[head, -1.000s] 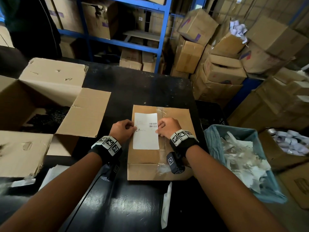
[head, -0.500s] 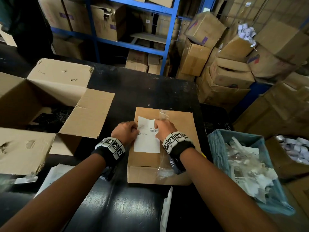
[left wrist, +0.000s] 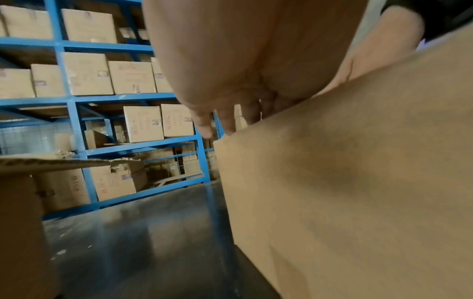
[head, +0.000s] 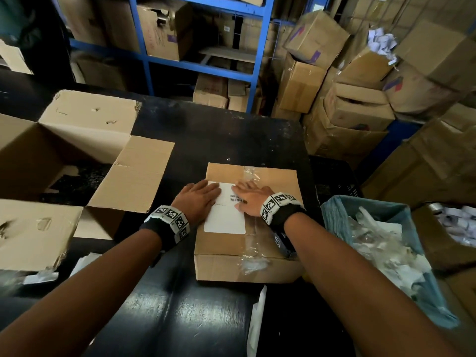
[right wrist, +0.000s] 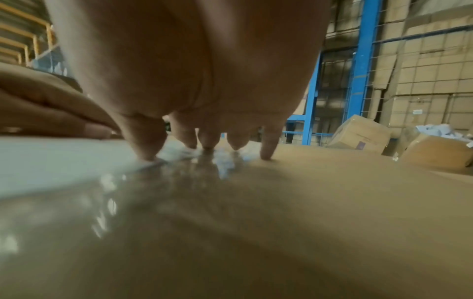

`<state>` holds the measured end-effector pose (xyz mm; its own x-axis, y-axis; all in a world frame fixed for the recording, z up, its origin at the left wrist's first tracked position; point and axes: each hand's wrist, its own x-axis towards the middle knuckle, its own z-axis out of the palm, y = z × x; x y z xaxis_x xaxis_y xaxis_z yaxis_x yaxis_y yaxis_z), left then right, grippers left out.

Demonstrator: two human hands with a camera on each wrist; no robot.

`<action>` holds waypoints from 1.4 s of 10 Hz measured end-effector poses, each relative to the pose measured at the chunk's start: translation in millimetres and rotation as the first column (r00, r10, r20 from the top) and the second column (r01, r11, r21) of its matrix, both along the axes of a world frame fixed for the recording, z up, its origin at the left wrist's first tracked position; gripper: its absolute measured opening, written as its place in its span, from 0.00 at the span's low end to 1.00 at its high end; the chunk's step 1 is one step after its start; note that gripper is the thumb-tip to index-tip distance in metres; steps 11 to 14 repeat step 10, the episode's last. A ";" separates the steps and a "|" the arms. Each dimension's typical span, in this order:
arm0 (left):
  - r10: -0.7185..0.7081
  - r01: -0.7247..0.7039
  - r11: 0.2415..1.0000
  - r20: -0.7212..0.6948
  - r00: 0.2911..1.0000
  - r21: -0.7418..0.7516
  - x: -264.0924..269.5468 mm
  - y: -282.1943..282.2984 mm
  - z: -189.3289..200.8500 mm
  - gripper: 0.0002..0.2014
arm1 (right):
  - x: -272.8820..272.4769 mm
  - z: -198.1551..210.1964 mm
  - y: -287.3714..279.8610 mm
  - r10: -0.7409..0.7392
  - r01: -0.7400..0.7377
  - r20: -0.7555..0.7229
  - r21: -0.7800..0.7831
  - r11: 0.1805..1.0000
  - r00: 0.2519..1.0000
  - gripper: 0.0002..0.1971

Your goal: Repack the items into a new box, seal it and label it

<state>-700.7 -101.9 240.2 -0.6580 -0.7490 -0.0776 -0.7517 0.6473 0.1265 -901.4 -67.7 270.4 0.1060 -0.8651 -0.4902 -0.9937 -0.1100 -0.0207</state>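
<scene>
A small sealed cardboard box (head: 273,243) with clear tape (head: 251,173) down its middle lies on the black table (head: 219,135). A white shipping label (head: 225,220) with barcodes lies flat on the box top. My left hand (head: 198,198) presses flat on the label's left edge, fingers straight. My right hand (head: 251,195) presses flat on the label's upper right and the tape. In the right wrist view the right fingertips (right wrist: 147,153) touch the label (right wrist: 51,161) and the glossy tape. In the left wrist view my left hand (left wrist: 230,70) lies along the top edge of the box (left wrist: 358,182).
A large open cardboard box (head: 64,161) with dark contents stands at the left. A blue bin (head: 332,215) of paper scraps sits to the right of the table. A white backing strip (head: 255,320) lies by the near edge. Blue shelving (head: 257,60) and stacked cartons stand behind.
Both hands went from pinching the label's upper part with curled fingers to lying flat on it. The label's lifted top now lies flat against the box.
</scene>
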 end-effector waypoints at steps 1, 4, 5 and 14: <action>-0.007 -0.006 0.995 0.124 0.992 0.102 4.8 -11.1 -1.1 0.33 | -9.6 -7.7 3.6 0.026 -0.026 -0.002 0.044 0.999 1.000 0.44; -0.192 0.114 0.952 0.266 0.945 0.285 16.4 -15.6 10.8 0.65 | -12.4 -9.0 15.9 0.048 -0.048 0.004 0.089 0.995 0.999 0.64; -0.209 0.138 0.959 0.287 0.935 0.250 18.3 -12.6 13.3 0.64 | -7.9 -8.0 28.7 0.088 -0.088 0.001 0.078 0.993 0.996 0.55; -0.100 0.119 0.978 -0.118 0.988 0.171 33.3 66.5 -6.4 0.51 | -16.2 13.5 89.1 -0.017 0.072 0.345 -0.150 0.986 0.938 0.25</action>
